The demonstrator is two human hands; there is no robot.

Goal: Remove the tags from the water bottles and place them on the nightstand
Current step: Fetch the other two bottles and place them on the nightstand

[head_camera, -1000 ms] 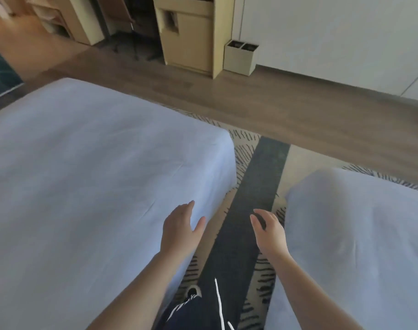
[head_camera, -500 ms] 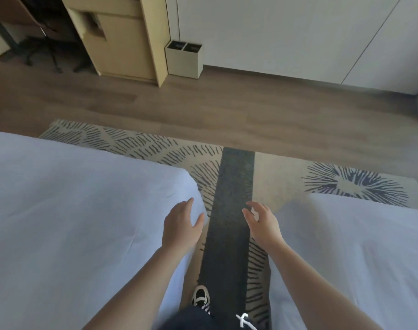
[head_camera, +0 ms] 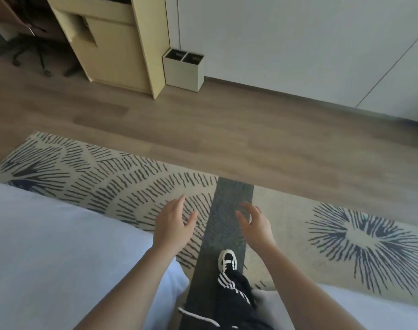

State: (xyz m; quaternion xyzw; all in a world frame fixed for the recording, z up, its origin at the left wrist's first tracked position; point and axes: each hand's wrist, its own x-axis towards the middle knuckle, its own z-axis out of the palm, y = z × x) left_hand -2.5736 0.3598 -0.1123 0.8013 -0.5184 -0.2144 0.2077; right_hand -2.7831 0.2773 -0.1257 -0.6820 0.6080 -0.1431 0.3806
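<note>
Bottles: none in view, nor tags, nor nightstand. Cannot tell, then, which way they lie from the hands, how a bottle's long axis runs, or which hand is nearer.

Holding out left hand (head_camera: 173, 226) and right hand (head_camera: 255, 225) at about the same height, side by side but apart, palms turned toward each other. Fingers loosely spread and slightly curled, pinching nothing, touching nothing. Both empty.

Hovering over rug (head_camera: 103, 177): left hand above the dashed pattern, right hand above the far edge of the dark stripe (head_camera: 234, 196) that runs between them. Below, 1 shoe (head_camera: 227, 259) planted on that stripe. Flanked by 2 beds: left bed (head_camera: 60, 258) under the left forearm, right bed (head_camera: 370, 308) low under the right forearm.

Ahead, across bare floor (head_camera: 227, 129), a cabinet (head_camera: 117, 48) at far left and a bin (head_camera: 184, 70) with 2 compartments just beside it against the wall (head_camera: 298, 44). No bottle on or by either, as far as can be made out.

Judging from this: a walking or searching step, with no tag removal under way. Next move calls for bringing the bottles into view before any reach. Would guess the nightstand stands at the head of the beds, outside the frame, but only a guess. With both hands level and free, no ground for favouring either 1.
</note>
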